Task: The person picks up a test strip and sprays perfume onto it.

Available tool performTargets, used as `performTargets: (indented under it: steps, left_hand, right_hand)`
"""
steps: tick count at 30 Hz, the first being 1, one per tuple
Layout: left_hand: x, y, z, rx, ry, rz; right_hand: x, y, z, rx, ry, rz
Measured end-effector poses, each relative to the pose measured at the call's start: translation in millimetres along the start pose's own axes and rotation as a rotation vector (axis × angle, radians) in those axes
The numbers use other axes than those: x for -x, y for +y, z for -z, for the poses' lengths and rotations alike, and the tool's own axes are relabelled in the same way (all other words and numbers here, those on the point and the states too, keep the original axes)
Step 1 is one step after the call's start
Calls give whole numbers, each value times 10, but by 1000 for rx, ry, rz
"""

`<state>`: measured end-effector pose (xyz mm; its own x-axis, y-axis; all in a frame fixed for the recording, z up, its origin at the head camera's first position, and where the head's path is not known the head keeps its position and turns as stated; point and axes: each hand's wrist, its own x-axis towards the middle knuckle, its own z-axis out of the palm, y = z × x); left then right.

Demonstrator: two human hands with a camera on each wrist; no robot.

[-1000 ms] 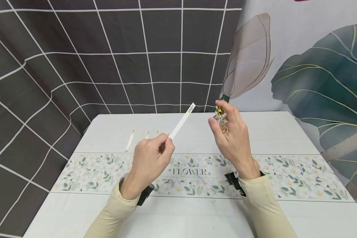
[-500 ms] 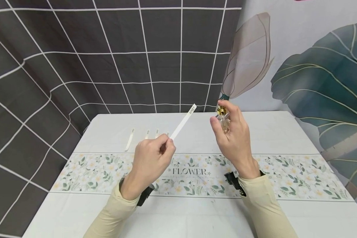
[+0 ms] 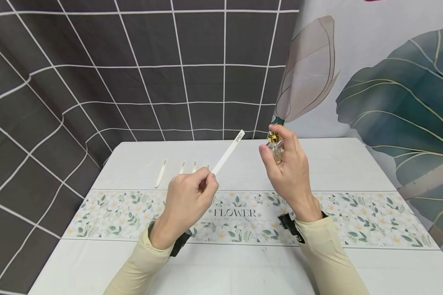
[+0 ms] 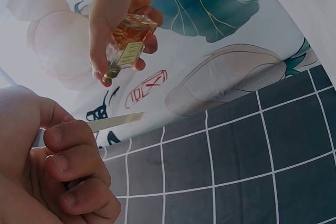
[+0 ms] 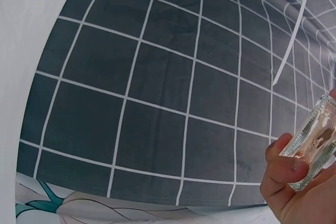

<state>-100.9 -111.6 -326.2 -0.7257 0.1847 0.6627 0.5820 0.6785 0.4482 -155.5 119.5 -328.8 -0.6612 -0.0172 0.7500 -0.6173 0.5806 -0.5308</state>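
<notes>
My left hand [image 3: 188, 190] pinches the near end of a white perfume test strip [image 3: 229, 151] between thumb and forefinger. The strip slants up to the right, with small dark print at its far tip. My right hand [image 3: 291, 172] grips a clear glass perfume bottle [image 3: 275, 152], its forefinger on top of the gold spray head [image 3: 273, 137]. In the left wrist view the bottle [image 4: 128, 45] shows amber liquid and a pale label. A short gap parts the strip's tip from the spray head. The right wrist view shows the bottle's glass base [image 5: 310, 145] beside curled fingers.
Several more white test strips, one of them [image 3: 161, 173] farthest left, lie on the table behind my left hand. A floral band [image 3: 110, 213] lettered "FLOWER" crosses the white tabletop [image 3: 243, 266]. A dark gridded cloth [image 3: 203, 82] hangs behind, beside a leaf-print curtain [image 3: 402, 90].
The strip's tip has drifted slightly right and down with my left hand. My right hand and the bottle moved slightly right, then a little back left. Both holds stay the same.
</notes>
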Motion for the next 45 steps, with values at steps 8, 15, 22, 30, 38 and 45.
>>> performTargets:
  steps: [8, 15, 22, 30, 38, 45]
  left_hand:
    - [3, 2, -4, -2, -7, -6]
    - [5, 1, -7, -4, -5, -7]
    - [3, -1, -9, -6, -3, -5]
    - [-5, -6, -8, -13, 12, -14]
    - [-4, -8, -7, -1, 6, 0]
    - [2, -4, -2, 3, 8, 3]
  right_hand:
    - [11, 8, -13, 7, -5, -3]
    - [19, 18, -21, 23, -13, 3]
    - [24, 21, -18, 14, -20, 4]
    - [20, 13, -18, 15, -21, 14]
    - [19, 14, -16, 20, -23, 19]
    - [17, 5, -5, 29, -25, 11]
